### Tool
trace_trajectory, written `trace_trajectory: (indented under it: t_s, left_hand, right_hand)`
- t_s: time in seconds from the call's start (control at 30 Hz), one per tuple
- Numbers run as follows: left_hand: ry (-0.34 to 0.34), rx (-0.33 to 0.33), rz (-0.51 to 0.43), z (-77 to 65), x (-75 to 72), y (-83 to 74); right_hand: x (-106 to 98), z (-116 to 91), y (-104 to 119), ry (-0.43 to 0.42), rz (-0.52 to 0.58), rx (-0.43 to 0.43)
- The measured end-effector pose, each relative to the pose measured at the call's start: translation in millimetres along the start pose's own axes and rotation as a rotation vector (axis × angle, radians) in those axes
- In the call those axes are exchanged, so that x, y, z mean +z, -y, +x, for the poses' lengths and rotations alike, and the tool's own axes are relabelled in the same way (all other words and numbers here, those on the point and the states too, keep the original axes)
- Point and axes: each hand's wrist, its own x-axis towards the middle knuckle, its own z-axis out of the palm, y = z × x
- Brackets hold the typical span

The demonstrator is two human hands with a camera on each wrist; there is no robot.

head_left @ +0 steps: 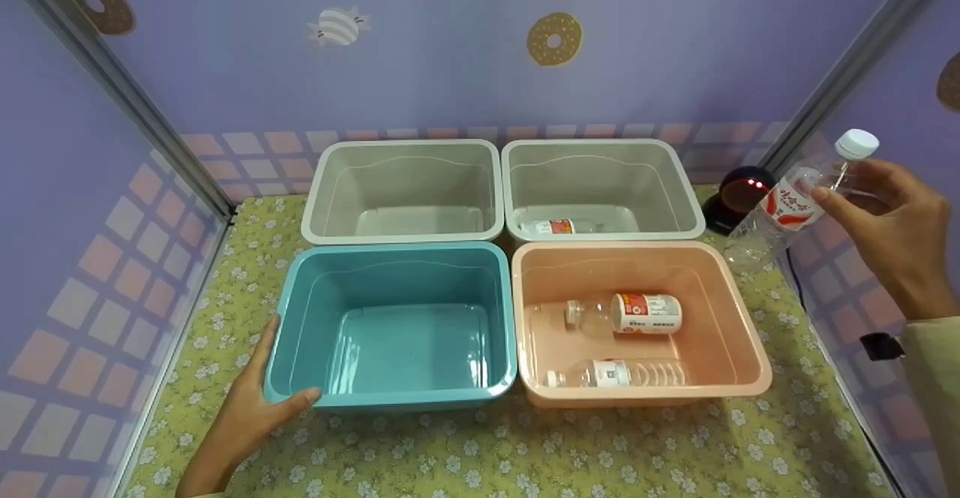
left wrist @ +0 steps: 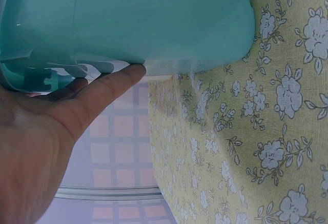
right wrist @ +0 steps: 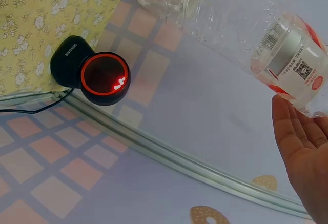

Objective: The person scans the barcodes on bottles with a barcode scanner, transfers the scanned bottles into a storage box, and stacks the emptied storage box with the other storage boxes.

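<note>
On the right, my right hand [head_left: 900,220] holds a clear plastic bottle [head_left: 795,202] by its upper part, thumb on one side. The bottle is tilted, its white cap up and its base toward the table; a red and white label shows. In the right wrist view, the label of the bottle [right wrist: 292,62] bears a barcode and a square code. My left hand [head_left: 251,400] rests at the near left corner of the blue bin [head_left: 390,399], thumb along the front and fingers along the left side. The left wrist view shows the left hand [left wrist: 61,116] against the outer wall, under the rim.
A black scanner [right wrist: 105,78] with red lights stands behind the bottle, its cable along the right wall. The pink bin [head_left: 641,391] holds two bottles. One bottle lies in the right grey bin [head_left: 604,238]; the left grey bin [head_left: 401,240] adjoins it. A flowered cloth [head_left: 480,453] covers the table.
</note>
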Motion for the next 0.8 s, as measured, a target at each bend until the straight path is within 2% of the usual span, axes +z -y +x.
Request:
trace_trajectory:
  t_s: [0.23,0.8]
  left_hand:
    - [0.002,0.001,0.007,-0.2,-0.3,-0.7]
    - [0.011,-0.015,0.0,0.7,-1.1,-0.1]
  right_hand:
    - [3.2,-3.0,-11.8,0.033,-0.009,0.033]
    - [19.9,-9.8,-36.8,0.023,-0.037,0.076]
